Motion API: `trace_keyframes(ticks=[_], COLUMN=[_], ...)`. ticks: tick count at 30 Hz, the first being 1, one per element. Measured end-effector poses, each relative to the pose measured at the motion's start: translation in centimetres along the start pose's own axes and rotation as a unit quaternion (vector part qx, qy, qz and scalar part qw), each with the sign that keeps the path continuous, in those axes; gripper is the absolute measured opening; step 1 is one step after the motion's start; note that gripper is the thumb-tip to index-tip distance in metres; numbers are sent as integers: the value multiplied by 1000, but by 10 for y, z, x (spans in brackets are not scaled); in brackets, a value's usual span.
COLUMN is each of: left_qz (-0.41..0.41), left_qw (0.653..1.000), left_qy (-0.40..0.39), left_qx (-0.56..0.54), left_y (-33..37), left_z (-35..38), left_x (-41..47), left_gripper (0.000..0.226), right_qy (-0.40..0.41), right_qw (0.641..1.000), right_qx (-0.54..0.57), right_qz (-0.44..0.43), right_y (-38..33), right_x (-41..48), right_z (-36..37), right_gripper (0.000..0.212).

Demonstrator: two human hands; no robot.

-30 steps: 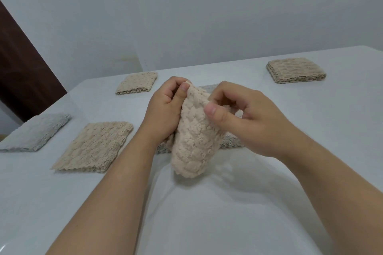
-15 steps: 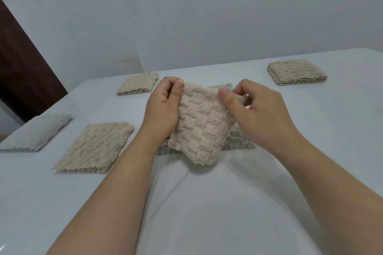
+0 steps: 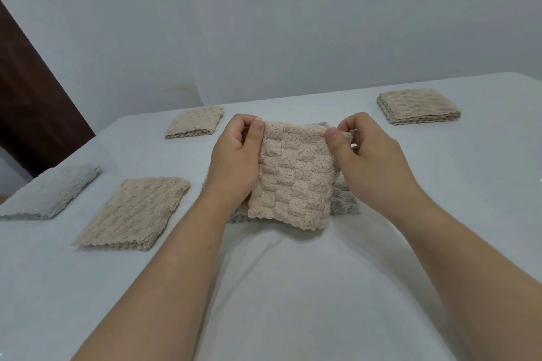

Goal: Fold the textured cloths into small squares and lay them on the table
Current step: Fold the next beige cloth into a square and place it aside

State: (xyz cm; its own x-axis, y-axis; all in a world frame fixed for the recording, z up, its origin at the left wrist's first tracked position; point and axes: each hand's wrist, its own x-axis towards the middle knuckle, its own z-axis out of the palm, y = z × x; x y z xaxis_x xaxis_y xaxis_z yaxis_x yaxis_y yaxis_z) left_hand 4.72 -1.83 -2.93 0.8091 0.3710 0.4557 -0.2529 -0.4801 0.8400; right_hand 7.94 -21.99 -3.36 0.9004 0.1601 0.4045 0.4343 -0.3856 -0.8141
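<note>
Grey square (image 3: 50, 193): folded, flat on the counter (image 3: 293, 302), far left of the fingers.
Near beige square (image 3: 135, 212): folded and flat, left of the left hand and well apart from it.
Far beige square (image 3: 195, 125): folded, beyond and left of the left fingers, near the counter's back edge.
Left hand (image 3: 234, 161): its thumb and curled fingers (image 3: 258, 126) pinch the cloth's upper left corner, and the palm backs the left edge.
Cloth (image 3: 293, 179): beige and waffle-textured, held up between the two hands as a near-square folded panel. Its lower edge hangs low over the counter; whether it touches cannot be told.
Grey cloth (image 3: 343, 202): on the counter behind and below the held cloth, mostly hidden, with only its edges showing near both wrists.
Right hand (image 3: 372, 161): thumb and forefinger pinch the upper right corner, and the other fingers curl loosely behind.
Right square (image 3: 418, 107): thick folded beige, beyond and right of the right fingers, well apart.
Change: a second ago the hands were close together and the cloth hung bunched and narrow. Now they are drawn apart and the cloth is spread flat with its top edge taut.
Meaning: the fold looks done and is being squared up. Laying it on a bare patch of counter likely comes next. With four squares already down, the task seems well along.
</note>
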Motion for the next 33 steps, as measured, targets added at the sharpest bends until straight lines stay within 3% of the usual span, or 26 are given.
trace_keyframes(ticks=[6, 12, 15, 22, 29, 33], left_qz=[-25, -31, -35, 26, 41, 19], left_qw=[999, 999, 997, 989, 992, 997], left_qy=[20, 44, 64, 109, 74, 42], left_qx=[2, 10, 20, 99, 90, 58], left_y=[-1, -1, -1, 6, 11, 10], left_z=[-2, -1, 3, 5, 3, 0], left_x=[2, 2, 0, -7, -8, -4], left_gripper=[19, 20, 22, 20, 19, 19], right_qy=[-64, -80, -89, -86, -96, -109], right_qw=[998, 994, 993, 992, 986, 983], right_qx=[-28, 63, 53, 56, 136, 149], right_qz=[-4, -40, -62, -74, -32, -20], right_y=[-1, -11, -12, -14, -14, -11], right_x=[-1, -4, -7, -11, -7, -5], right_z=[0, -5, -3, -1, -4, -4], right_gripper=[25, 24, 22, 28, 44, 38])
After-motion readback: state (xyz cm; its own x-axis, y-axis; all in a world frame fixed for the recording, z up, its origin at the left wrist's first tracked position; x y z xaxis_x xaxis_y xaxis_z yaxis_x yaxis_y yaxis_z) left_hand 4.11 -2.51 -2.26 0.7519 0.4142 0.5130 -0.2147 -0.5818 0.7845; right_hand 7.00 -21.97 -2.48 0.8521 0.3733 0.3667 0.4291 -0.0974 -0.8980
